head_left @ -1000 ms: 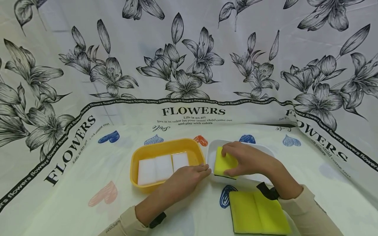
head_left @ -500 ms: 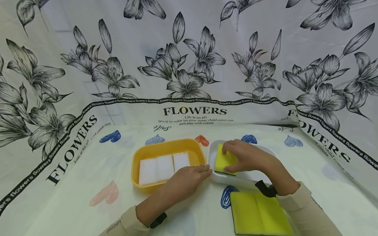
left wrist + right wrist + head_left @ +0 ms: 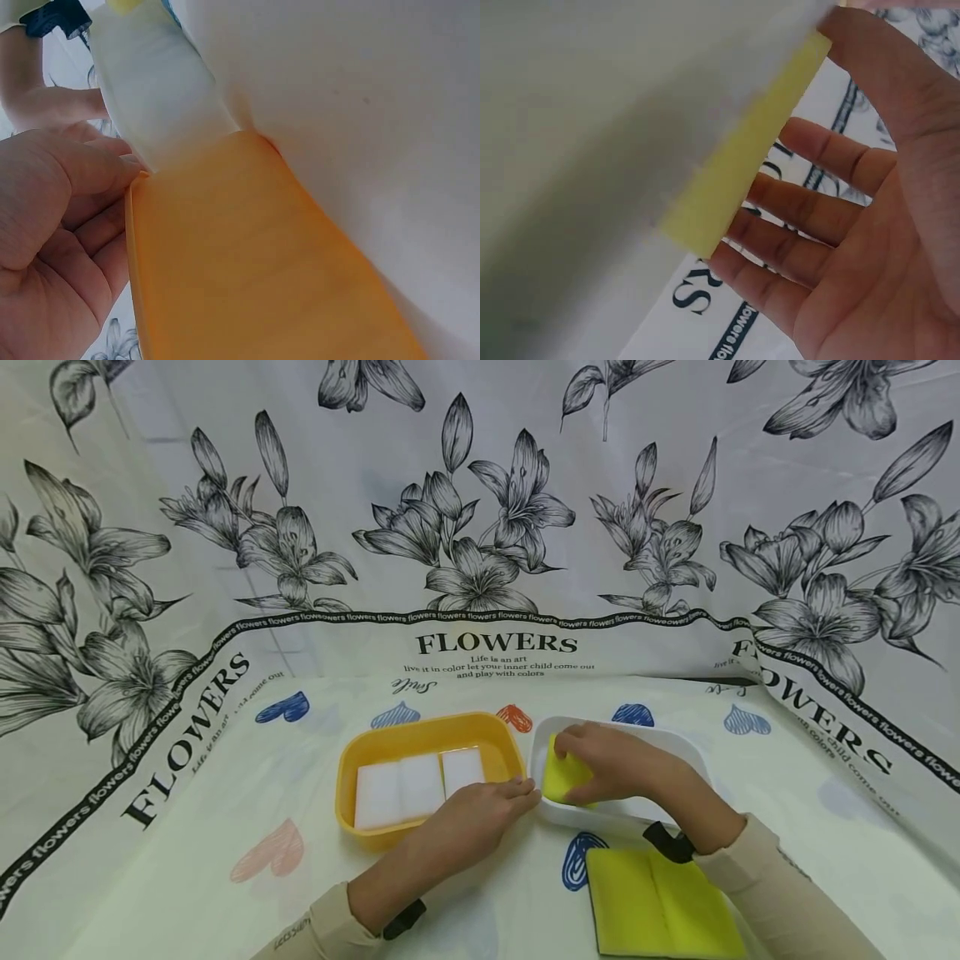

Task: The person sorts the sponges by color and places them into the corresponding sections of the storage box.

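A yellow sponge (image 3: 564, 778) sits at the left end of the white tub (image 3: 692, 762), under the right hand (image 3: 613, 762). It is bright yellow and block-shaped; in the right wrist view one long side shows as a smooth, paler strip with straight edges, partly behind a grey blur. The right hand grips it, thumb on the near edge, fingers on the far one. The left hand (image 3: 480, 814) touches the rims where the white tub meets the yellow tub (image 3: 420, 739) on its left; whether it pinches them I cannot tell. Three white blocks (image 3: 378, 797) lie in the yellow tub. Near right, two more sponges (image 3: 632, 902) lie side by side on the cloth (image 3: 172, 877), yellow face up, with a thin dark edge
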Available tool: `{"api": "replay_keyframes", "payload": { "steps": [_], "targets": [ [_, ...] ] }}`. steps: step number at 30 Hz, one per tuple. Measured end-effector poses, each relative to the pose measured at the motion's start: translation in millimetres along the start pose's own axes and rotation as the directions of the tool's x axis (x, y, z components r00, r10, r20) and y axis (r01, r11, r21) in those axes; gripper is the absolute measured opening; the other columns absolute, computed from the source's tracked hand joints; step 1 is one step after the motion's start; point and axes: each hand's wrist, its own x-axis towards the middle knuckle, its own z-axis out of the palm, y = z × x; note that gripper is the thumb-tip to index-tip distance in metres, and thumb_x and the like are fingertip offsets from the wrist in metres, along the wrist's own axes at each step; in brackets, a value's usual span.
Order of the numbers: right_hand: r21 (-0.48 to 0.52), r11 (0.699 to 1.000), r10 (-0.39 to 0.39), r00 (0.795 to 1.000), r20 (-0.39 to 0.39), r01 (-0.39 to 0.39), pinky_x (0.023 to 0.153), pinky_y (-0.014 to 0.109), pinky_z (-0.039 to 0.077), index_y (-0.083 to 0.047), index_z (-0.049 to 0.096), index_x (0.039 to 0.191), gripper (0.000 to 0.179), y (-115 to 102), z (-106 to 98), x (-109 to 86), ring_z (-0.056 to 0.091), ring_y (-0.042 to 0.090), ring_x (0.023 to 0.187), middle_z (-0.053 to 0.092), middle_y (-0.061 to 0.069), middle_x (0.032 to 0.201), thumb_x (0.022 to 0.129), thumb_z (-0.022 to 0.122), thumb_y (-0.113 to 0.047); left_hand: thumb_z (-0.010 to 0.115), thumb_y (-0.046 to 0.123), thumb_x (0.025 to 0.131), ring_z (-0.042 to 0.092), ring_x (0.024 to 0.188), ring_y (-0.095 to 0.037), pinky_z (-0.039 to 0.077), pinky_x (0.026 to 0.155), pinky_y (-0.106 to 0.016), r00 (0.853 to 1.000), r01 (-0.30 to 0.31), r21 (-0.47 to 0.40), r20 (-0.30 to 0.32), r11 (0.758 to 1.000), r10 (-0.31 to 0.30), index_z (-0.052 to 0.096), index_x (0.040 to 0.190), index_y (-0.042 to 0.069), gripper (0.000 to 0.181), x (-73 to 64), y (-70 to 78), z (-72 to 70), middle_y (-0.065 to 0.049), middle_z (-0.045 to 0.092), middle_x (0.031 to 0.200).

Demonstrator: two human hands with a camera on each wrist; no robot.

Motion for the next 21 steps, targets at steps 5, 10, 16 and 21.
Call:
{"api": "replay_keyframes", "payload": {
  "steps": [5,10,16,21],
  "targets": [
    [-0.011,0.999,-0.035,0.999,0.014,0.035,0.07,0.026,0.048,-0.016,0.06,0.105,0.041,2.9,4.7,2.3,0.049,0.015,0.084,0.057,-0.002,0.096,0.079,0.086,-0.034,0.066,0.006,0.097,0.06,0.123,-0.016,0.054,0.092,-0.03,1.0,-0.001,0.005,-0.006,1.0,0.001,0.063,0.137,0.013,0.041,0.5,0.0,0.8,-0.004,0.061,0.137],
    [-0.024,0.998,-0.05,0.999,0.021,0.051,0.07,0.026,0.048,-0.016,0.059,0.103,0.04,4.2,8.0,5.2,0.049,0.015,0.083,0.057,-0.001,0.095,0.079,0.086,-0.033,0.067,0.007,0.096,0.06,0.122,-0.016,0.054,0.092,-0.031,1.0,-0.002,0.003,-0.009,1.0,0.002,0.063,0.137,0.013,0.041,-0.1,0.1,0.7,-0.003,0.062,0.136],
    [-0.025,1.0,-0.019,0.999,0.033,0.019,0.074,0.026,0.051,-0.017,0.06,0.106,0.041,5.4,13.3,9.1,0.051,0.015,0.084,0.058,-0.002,0.097,0.079,0.087,-0.033,0.066,0.007,0.097,0.06,0.123,-0.016,0.053,0.093,-0.031,1.0,0.0,-0.003,-0.004,1.0,0.0,0.062,0.137,0.013,0.041,0.0,0.2,0.0,-0.004,0.061,0.137],
    [-0.013,1.0,-0.016,0.999,0.04,0.017,0.075,0.027,0.052,-0.017,0.06,0.107,0.041,7.7,17.5,8.7,0.051,0.015,0.084,0.059,-0.002,0.098,0.079,0.086,-0.031,0.066,0.007,0.097,0.059,0.123,-0.016,0.053,0.094,-0.03,1.0,0.002,-0.012,0.009,1.0,-0.002,0.061,0.138,0.013,0.042,0.0,0.6,-0.3,-0.003,0.06,0.138]
  ]
}}
